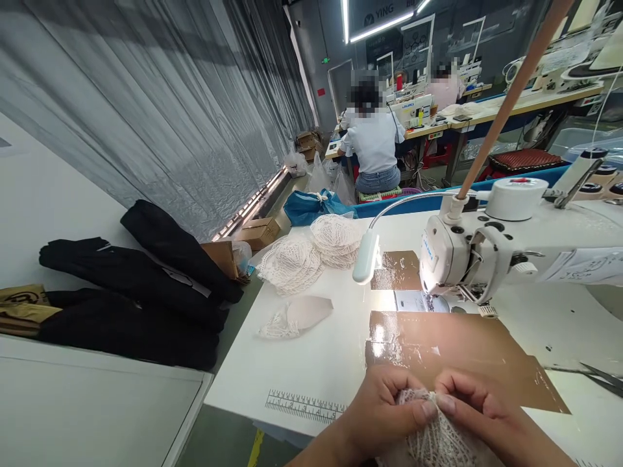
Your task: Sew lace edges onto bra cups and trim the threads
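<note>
Low at the front edge of the table, my left hand (392, 412) and my right hand (479, 408) pinch a piece of cream lace fabric (435, 441) between thumbs and fingers. The thumbs almost meet at its upper edge, and the lace hangs down out of the frame. Just beyond the hands lies a brown taped sheet (452, 344) on the tabletop. Behind it stands a white sewing machine (445, 253), its needle area lit. A single lace cup piece (296, 318) rests to the left.
Two stacks of lace pieces, one nearer (292, 263) and one farther (335, 237), sit at the back left. A lamp (366, 256) leans over the table (253, 363). A printed ruler (304, 407) marks the front edge. Scissors (603, 379) lie right. A co-worker (374, 143) sits ahead.
</note>
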Demonstrator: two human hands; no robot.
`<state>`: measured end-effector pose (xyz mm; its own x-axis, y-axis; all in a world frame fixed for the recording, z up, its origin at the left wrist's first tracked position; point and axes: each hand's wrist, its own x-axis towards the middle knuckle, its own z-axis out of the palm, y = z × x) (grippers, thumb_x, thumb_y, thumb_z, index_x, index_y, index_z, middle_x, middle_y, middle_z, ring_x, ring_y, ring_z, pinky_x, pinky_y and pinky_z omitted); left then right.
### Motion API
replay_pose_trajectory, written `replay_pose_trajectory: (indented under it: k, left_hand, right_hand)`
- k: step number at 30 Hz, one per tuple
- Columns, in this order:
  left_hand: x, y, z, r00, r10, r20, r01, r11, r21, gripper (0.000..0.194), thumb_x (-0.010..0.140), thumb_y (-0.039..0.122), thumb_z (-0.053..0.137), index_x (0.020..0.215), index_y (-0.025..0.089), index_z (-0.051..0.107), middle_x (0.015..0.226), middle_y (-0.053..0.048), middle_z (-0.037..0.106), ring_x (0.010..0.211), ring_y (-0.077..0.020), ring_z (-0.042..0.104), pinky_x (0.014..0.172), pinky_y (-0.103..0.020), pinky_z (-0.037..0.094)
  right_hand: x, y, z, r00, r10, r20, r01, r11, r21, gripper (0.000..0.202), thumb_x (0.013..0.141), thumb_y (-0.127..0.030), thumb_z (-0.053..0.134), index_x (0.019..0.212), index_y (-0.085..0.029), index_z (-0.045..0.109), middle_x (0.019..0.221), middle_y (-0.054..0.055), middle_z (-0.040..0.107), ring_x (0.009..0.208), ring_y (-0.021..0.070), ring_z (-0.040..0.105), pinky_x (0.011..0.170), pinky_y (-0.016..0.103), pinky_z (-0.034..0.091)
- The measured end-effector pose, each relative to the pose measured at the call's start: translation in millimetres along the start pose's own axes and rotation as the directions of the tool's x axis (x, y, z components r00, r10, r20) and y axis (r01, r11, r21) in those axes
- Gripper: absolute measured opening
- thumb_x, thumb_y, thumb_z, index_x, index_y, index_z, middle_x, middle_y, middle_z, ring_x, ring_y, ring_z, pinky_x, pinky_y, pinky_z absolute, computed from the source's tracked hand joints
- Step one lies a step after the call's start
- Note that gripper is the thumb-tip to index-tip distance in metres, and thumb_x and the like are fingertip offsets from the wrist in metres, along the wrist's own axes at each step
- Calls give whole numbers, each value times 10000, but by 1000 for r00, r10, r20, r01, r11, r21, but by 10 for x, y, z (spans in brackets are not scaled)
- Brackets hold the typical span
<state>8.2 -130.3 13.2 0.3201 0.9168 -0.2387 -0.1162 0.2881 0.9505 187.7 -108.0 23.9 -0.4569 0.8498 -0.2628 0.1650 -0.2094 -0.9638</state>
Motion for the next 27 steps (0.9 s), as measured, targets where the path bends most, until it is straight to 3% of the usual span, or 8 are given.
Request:
replay_pose_trajectory:
  k: [5,9,11,13,16,21,24,27]
  left_hand:
    - [38,172,-193,971,-116,-208,48,951,-307,440,613,467,789,669,168,471,565,25,492,504,-100,425,526,-227,347]
    - [114,604,-540,849,305,-433,-163,928,335,348,818,458,626,679,168,493,601,29,461,568,-115,437,575,-227,358]
    - [275,691,-579,784,546,-297,-124,606,786,306,916,345,497,664,171,494,615,12,461,592,-130,452,576,-236,359]
    - [526,618,-465,807,590,11,-65,70,995,271,921,179,398,672,171,503,658,-30,512,651,-164,509,607,-264,395]
    - [906,314,-98,866,463,187,-146,-123,982,138,782,61,508,699,156,564,684,-63,581,695,-205,567,651,-302,446]
    - [989,29,355,909,296,293,-214,-273,938,35,710,107,585,708,122,617,632,-89,591,589,-228,543,566,-346,449]
    - [856,158,303,906,256,337,-267,-273,924,92,795,153,544,749,136,622,690,-85,614,618,-221,553,640,-369,478]
    - [811,323,107,906,240,348,-336,-90,938,196,886,166,478,749,150,618,748,-69,634,673,-189,586,658,-305,491]
  right_hand:
    - [29,71,-232,993,-35,-117,30,999,-41,453,762,-671,596,755,-221,643,745,10,599,690,175,543,637,257,466]
    - [-4,211,-673,983,-23,-183,-16,978,-208,436,812,-672,538,905,-260,648,902,32,630,867,229,584,735,273,492]
    - [12,257,-860,993,-26,-118,-14,945,-327,409,860,-652,488,945,-277,628,914,25,624,908,237,584,743,276,487]
    - [78,266,-966,992,-77,-95,31,909,-417,377,910,-612,431,952,-285,615,891,10,616,867,217,588,741,280,477]
    - [251,232,-985,974,-202,-105,114,832,-544,331,946,-512,387,967,-277,620,908,9,651,819,200,614,734,295,487]
    - [475,153,-824,926,-377,11,222,521,-824,302,948,-258,358,975,-283,657,951,5,717,868,184,665,740,297,522]
    - [500,184,-694,891,-442,101,298,403,-865,306,917,-157,347,854,-243,634,850,19,684,757,164,651,651,273,511]
    - [501,286,-609,851,-512,119,317,319,-893,267,836,-94,376,798,-202,617,818,67,657,673,195,632,569,307,486]
